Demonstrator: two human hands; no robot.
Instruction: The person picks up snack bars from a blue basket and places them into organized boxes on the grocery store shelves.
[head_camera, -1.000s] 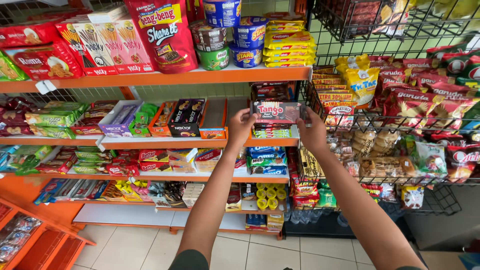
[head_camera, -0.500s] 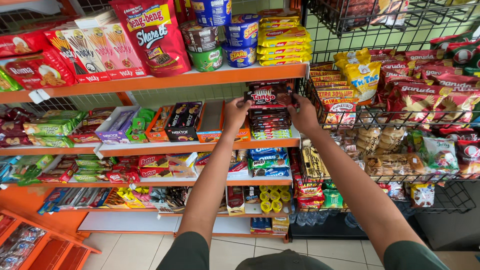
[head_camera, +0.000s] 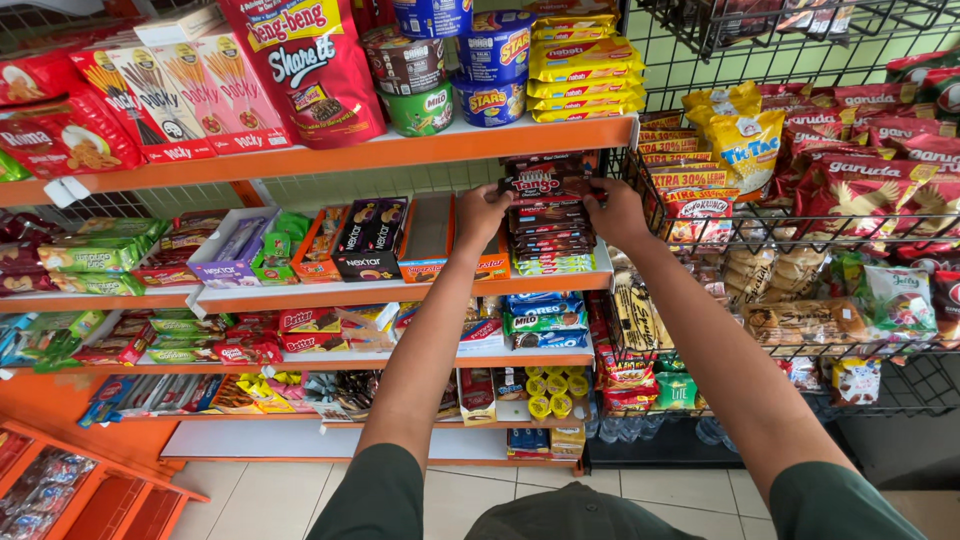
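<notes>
Both arms reach forward to the right end of an orange store shelf (head_camera: 300, 290). My left hand (head_camera: 483, 213) grips the left end of a dark red wafer packet (head_camera: 546, 183), and my right hand (head_camera: 617, 210) grips its right end. The packet lies flat on top of a stack of similar flat packets (head_camera: 550, 242), just under the shelf above (head_camera: 400, 150). Whether it rests on the stack or hovers just above it, I cannot tell. An open orange display carton (head_camera: 432, 235) stands just left of my left hand.
Black biscuit boxes (head_camera: 368, 235) and green packets sit further left on the same shelf. Round tubs and yellow packets (head_camera: 585, 70) stand on the shelf above. A black wire rack (head_camera: 800, 230) of snack bags hangs at the right. White floor tiles lie below.
The view has shifted closer to the shelf. Both hands have moved the packet a little up and to the right, so it now sits on top of the stack.
</notes>
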